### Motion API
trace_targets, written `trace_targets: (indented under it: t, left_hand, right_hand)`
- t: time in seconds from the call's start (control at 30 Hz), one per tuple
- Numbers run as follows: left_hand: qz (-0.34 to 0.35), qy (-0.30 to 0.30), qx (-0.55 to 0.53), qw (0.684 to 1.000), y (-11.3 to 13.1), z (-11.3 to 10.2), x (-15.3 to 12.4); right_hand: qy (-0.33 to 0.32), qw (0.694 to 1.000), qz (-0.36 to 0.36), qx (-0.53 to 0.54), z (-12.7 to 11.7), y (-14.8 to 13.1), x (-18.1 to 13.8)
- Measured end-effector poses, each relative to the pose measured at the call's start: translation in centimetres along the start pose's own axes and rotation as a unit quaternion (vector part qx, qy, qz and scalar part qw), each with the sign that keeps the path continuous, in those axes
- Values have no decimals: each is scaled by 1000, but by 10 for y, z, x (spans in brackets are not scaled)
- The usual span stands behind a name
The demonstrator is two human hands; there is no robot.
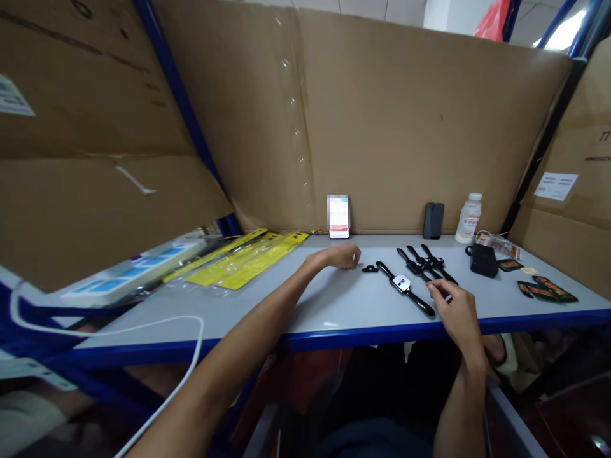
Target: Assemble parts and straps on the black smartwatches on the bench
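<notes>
My left hand (342, 256) is over the middle of the table, fingers curled together; whatever is in them is too small to make out. Just right of it lies a small black metal plate (370, 269). A black spokeshave (401, 284) with a pale blade at its centre rests slantwise between my hands. Farther right, several more black spokeshaves (432, 262) lie side by side. My right hand (456, 312) is closed at the near end of the leftmost of these, thumb and forefinger on its handle; the fingers partly hide that end.
Yellow-backed clear packages (252, 257) and a white power strip (143, 270) lie on the left. A lit phone (338, 216), a dark phone (433, 221) and a bottle (469, 218) stand along the cardboard wall (382, 127). A black case (483, 260) and dark packets (548, 289) lie right.
</notes>
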State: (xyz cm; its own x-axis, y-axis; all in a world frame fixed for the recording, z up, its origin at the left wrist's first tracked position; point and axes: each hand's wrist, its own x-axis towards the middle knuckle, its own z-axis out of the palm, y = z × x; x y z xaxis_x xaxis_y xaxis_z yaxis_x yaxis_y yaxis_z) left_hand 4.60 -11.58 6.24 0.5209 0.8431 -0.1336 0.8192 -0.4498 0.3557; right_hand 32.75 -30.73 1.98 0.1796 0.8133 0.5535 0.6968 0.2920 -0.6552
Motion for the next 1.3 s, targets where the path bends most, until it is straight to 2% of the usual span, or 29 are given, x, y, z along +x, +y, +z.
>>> trace_targets:
  t: [0.2,0.43,0.5,0.6,0.67,0.83,0.97,1.17,1.3]
  left_hand:
    - [25,13,-50,998,1,-1,-2]
    - [23,4,-39,999,-3,1,0]
    - [31,33,3,999,-4,0,-1]
    - [51,131,59,988,-2,0,-1]
    - [71,153,56,984,2,2,0]
    - [123,80,30,989,16,12,2]
    - [127,38,21,991,18,17,4]
    - [109,50,18,993,14,17,4]
    - [99,32,36,994,16,16,4]
  right_hand:
    - [-10,1000,2,-7,-1,0,0]
    - [-13,1000,1,-8,-1,-1,0]
    - [-16,1000,1,-10,-1,1,-1]
    - [-20,1000,1,-14,-1,2,-1]
    - [-23,1000,4,-17,-1,1,-2]
    - [-53,998,-1,-42,-1,-3,-4]
    - [-62,997,-2,-54,-1,-6,-5]
    - [-63,997,-1,-48,0,-4,-6]
    - [-67,997,0,-44,0,-3,-5]
